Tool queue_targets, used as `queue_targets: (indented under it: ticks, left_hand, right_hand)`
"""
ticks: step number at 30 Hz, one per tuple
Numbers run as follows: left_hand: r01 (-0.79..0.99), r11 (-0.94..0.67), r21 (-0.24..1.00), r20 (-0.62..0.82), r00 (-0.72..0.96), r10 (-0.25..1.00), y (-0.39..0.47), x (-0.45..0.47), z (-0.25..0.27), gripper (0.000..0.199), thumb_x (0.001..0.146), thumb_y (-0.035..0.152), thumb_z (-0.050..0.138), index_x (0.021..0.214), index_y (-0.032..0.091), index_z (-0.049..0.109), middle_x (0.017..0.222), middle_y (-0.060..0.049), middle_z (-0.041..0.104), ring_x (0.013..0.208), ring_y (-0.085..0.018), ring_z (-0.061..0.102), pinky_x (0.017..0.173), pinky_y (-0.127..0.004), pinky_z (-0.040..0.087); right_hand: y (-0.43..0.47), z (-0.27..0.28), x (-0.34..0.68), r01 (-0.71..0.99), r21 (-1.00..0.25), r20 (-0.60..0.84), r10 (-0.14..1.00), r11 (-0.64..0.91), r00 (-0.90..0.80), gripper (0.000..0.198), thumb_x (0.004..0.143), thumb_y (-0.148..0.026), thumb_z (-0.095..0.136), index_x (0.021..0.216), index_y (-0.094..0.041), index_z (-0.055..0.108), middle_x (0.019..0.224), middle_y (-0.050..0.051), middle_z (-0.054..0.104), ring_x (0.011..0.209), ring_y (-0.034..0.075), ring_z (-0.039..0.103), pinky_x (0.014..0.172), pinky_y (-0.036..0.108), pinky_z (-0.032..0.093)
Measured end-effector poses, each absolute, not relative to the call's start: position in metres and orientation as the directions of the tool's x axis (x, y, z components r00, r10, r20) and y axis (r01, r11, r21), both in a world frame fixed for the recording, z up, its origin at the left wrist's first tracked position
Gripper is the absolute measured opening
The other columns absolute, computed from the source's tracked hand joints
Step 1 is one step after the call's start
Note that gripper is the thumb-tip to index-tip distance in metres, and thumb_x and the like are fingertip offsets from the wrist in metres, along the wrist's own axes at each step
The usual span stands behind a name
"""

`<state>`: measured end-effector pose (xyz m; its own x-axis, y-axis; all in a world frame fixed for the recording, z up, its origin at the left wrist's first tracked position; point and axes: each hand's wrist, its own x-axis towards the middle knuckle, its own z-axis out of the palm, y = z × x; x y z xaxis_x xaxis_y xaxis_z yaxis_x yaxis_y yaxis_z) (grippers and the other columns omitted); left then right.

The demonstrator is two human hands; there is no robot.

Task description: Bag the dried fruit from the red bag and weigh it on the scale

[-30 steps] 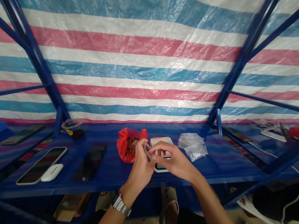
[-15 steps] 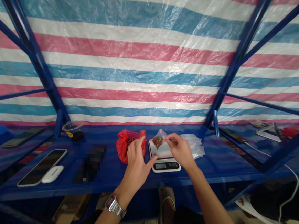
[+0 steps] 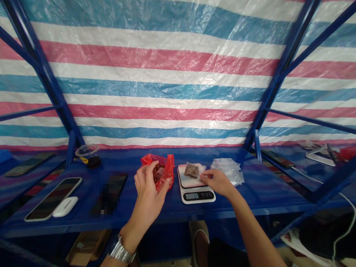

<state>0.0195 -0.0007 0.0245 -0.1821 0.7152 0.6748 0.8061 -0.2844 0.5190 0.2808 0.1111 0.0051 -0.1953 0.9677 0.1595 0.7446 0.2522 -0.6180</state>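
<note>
Now down on 1 scale [image 3: 195, 189]: 1 small bag [image 3: 192, 169], 2 hands beside.

Before us, a blue metal shelf [image 3: 147, 213] carries a red plastic bag [image 3: 158, 171], a white digital scale [image 3: 195, 185], a heap of clear bags [image 3: 229, 169], a phone [image 3: 54, 197] and a white case [image 3: 65, 206].

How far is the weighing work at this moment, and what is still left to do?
Done: one small clear bag with brown pieces lies on the scale. In hand: the right hand touches that bag's edge, and the left hand reaches into the red bag. Left: a pile of clear bags lies beside the scale, and the red bag has contents.
</note>
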Motion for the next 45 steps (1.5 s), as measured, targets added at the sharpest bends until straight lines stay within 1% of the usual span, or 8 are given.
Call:
queue_targets:
  ticks: [3, 7, 11, 17, 30, 37, 41, 45]
  left_hand:
    - [0.803, -0.271, 0.531, 0.676, -0.209, 0.706, -0.001, 0.016, 0.026, 0.05, 0.096, 0.035, 0.058, 0.143, 0.024, 0.044, 0.13, -0.014, 0.047, 0.12, -0.031, 0.048, 0.108, -0.056, 0.04]
    - [0.772, -0.284, 0.569, 0.679, -0.246, 0.692, 0.002, 0.017, 0.028, 0.041, 0.097, 0.032, 0.057, 0.136, 0.023, 0.05, 0.127, -0.013, 0.05, 0.119, -0.031, 0.049, 0.106, -0.056, 0.041]
    - [0.657, -0.37, 0.657, 0.646, -0.238, 0.725, 0.006, 0.022, 0.028, 0.026, 0.098, 0.027, 0.052, 0.124, 0.023, 0.057, 0.114, -0.009, 0.059, 0.105, -0.024, 0.058, 0.096, -0.043, 0.05]
    - [0.564, -0.426, 0.708, 0.617, -0.199, 0.762, 0.009, 0.033, 0.029, 0.021, 0.098, 0.02, 0.05, 0.116, 0.023, 0.061, 0.104, -0.004, 0.066, 0.09, -0.017, 0.063, 0.083, -0.031, 0.051]
    - [0.538, -0.415, 0.734, 0.609, -0.251, 0.752, 0.013, 0.039, 0.032, 0.019, 0.099, 0.022, 0.05, 0.113, 0.021, 0.063, 0.104, -0.006, 0.069, 0.086, -0.016, 0.065, 0.077, -0.028, 0.052]
    - [0.529, -0.416, 0.74, 0.603, -0.247, 0.759, 0.013, 0.041, 0.032, 0.019, 0.099, 0.022, 0.051, 0.113, 0.022, 0.063, 0.104, -0.006, 0.07, 0.087, -0.017, 0.067, 0.078, -0.029, 0.052]
    - [0.529, -0.418, 0.739, 0.599, -0.231, 0.767, 0.016, 0.041, 0.029, 0.019, 0.1, 0.021, 0.05, 0.114, 0.021, 0.063, 0.106, -0.006, 0.069, 0.088, -0.017, 0.066, 0.08, -0.03, 0.052]
    - [0.532, -0.424, 0.733, 0.612, -0.243, 0.753, 0.017, 0.039, 0.028, 0.019, 0.097, 0.018, 0.051, 0.112, 0.021, 0.062, 0.103, -0.006, 0.068, 0.087, -0.017, 0.065, 0.079, -0.029, 0.052]
  right_hand:
    - [0.103, 0.014, 0.286, 0.763, -0.61, 0.277, 0.96, 0.213, -0.046, 0.038, 0.094, -0.044, 0.052, 0.084, -0.02, 0.079, 0.077, 0.007, 0.075, 0.076, 0.024, 0.067, 0.066, 0.031, 0.041]
    - [0.096, 0.022, 0.29, 0.758, -0.637, 0.389, 0.908, 0.143, 0.155, 0.036, 0.095, -0.042, 0.05, 0.086, -0.021, 0.078, 0.081, 0.009, 0.077, 0.08, 0.027, 0.069, 0.067, 0.032, 0.041]
    - [0.093, 0.026, 0.286, 0.717, -0.685, 0.386, 0.899, 0.131, 0.205, 0.035, 0.094, -0.042, 0.051, 0.086, -0.022, 0.078, 0.08, 0.008, 0.077, 0.077, 0.026, 0.069, 0.068, 0.032, 0.041]
    - [0.091, 0.032, 0.273, 0.674, -0.714, 0.419, 0.887, 0.189, 0.195, 0.035, 0.095, -0.042, 0.05, 0.084, -0.021, 0.076, 0.076, 0.008, 0.075, 0.077, 0.026, 0.068, 0.069, 0.032, 0.04]
    - [0.095, 0.005, 0.269, 0.754, -0.65, 0.367, 0.907, 0.093, 0.205, 0.035, 0.099, -0.044, 0.048, 0.091, -0.022, 0.073, 0.083, 0.009, 0.075, 0.074, 0.024, 0.067, 0.063, 0.031, 0.036]
    - [0.097, -0.001, 0.267, 0.799, -0.592, 0.323, 0.939, 0.104, 0.118, 0.037, 0.096, -0.051, 0.053, 0.086, -0.022, 0.074, 0.074, 0.006, 0.07, 0.068, 0.022, 0.065, 0.06, 0.03, 0.035]
    - [0.1, -0.007, 0.262, 0.8, -0.583, 0.337, 0.938, 0.142, 0.079, 0.029, 0.092, -0.046, 0.059, 0.088, -0.022, 0.075, 0.076, 0.005, 0.07, 0.066, 0.021, 0.063, 0.06, 0.029, 0.036]
    - [0.103, -0.002, 0.256, 0.703, -0.656, 0.442, 0.895, 0.273, 0.064, 0.024, 0.092, -0.039, 0.059, 0.088, -0.02, 0.073, 0.082, 0.006, 0.069, 0.073, 0.022, 0.064, 0.068, 0.031, 0.045]
